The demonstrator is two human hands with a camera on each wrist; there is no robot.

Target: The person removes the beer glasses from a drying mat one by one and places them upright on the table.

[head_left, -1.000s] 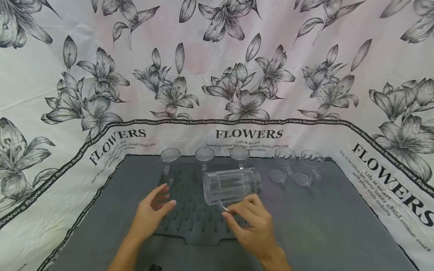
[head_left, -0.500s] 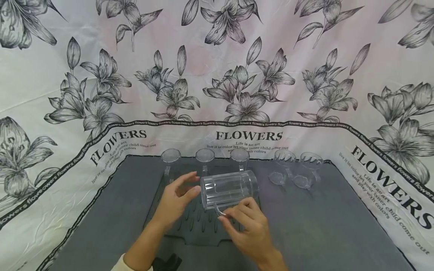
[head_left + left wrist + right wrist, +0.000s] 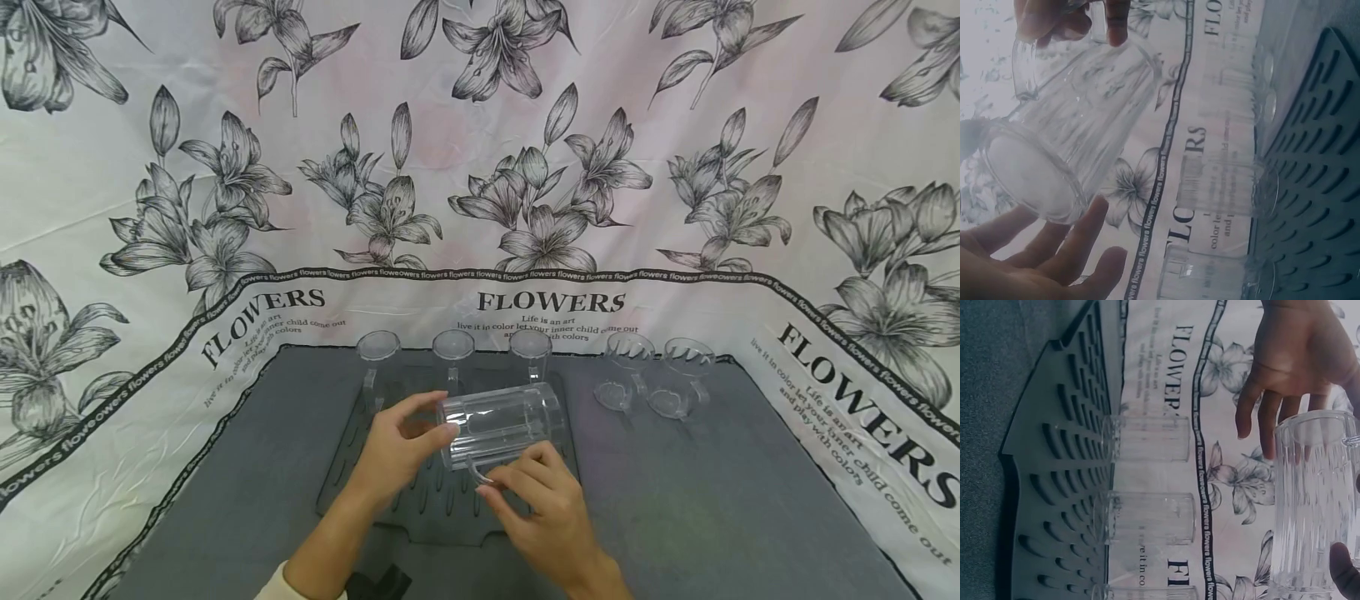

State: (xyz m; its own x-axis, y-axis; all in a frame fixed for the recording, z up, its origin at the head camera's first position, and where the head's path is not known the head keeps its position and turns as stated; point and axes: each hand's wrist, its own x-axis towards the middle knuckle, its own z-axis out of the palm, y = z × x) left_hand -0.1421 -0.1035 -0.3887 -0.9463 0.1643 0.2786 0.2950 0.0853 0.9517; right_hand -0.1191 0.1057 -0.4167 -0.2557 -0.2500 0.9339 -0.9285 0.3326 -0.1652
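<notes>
Holding a clear ribbed mug almost on its side in mid-air above the dark drying mat, pinching its handle between thumb and fingertips of the right hand. Framing the handle-side end with the left hand, fingers spread and thumb apart from them, but leaving firm contact with the wall uncertain. Probably risking a roll or slip of the mug, from carrying its whole weight on a narrow pinch at one side. Also risking a nudge out of that pinch, from pressing left fingertips unevenly against smooth, slick-looking sides. Possibly risking a knock against the row of three clear mugs along the back of the mat, from swinging the free end too far forward; running less danger with the pair of mugs farther right on the table. Seeing in the left wrist view the round, closed-looking end facing the left palm and the fingers fanning below it, nearly edge-on and mostly covered from the head. Catching in the right wrist view left fingers through the clear wall, yet missing the pair entirely.
</notes>
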